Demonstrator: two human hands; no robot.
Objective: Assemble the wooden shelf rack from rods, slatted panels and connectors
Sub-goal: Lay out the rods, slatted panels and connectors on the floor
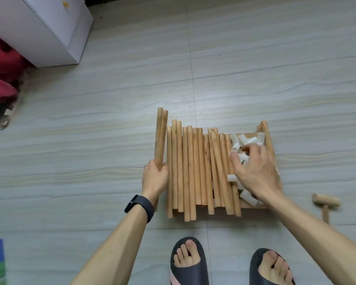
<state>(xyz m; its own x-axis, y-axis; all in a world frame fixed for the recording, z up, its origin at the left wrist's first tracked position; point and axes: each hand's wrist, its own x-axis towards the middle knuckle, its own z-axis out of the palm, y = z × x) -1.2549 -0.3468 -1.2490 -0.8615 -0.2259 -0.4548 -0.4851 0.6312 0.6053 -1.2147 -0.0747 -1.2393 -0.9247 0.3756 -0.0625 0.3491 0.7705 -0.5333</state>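
Note:
Several wooden rods [193, 169] lie side by side on a slatted wooden panel [270, 145] on the floor. My left hand [155, 178] grips two rods [160, 136] at their near ends, at the pile's left edge. A heap of white plastic connectors [243, 141] lies on the panel's right part. My right hand [253, 169] rests on that heap with fingers spread and curled into the connectors; whether it holds one is unclear. Most of the panel is hidden under the rods and connectors.
A small wooden mallet [325, 202] lies on the tiled floor right of the panel. A white cabinet [43, 27] stands at the far left, with red fabric [2, 70] beside it. My feet in dark slippers [188, 262] are just below the pile.

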